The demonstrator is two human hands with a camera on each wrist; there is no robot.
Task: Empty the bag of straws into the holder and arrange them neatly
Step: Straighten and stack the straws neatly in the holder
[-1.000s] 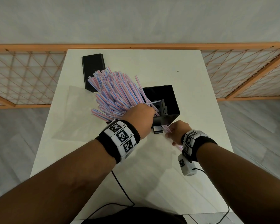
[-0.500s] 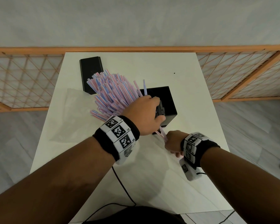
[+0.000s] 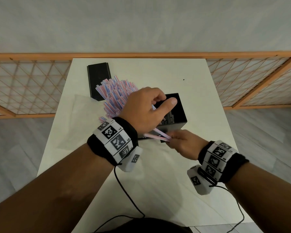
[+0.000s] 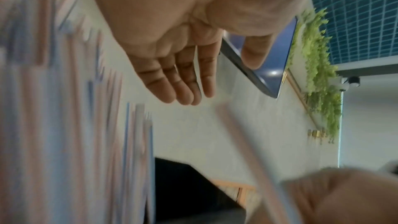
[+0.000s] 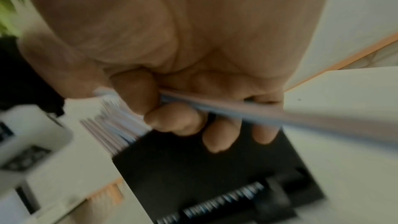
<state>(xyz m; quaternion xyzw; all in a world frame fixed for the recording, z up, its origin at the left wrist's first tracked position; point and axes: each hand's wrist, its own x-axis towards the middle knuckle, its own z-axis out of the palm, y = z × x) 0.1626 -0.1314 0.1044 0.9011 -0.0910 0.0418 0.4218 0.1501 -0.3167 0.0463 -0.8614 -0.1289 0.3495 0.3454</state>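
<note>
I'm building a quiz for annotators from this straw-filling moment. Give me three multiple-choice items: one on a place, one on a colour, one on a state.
1. Where does the black lid lie?
A. far left of the table
B. on the holder
C. on the floor

2. What colour is the straw holder?
A. white
B. black
C. orange

3. What is the right hand doing?
A. resting flat
B. gripping a few straws
C. lifting the lid

Key: 1 A, it lies flat behind the straw pile. 2 B, its walls are black. 3 B, the right wrist view shows fingers curled round straws.
</note>
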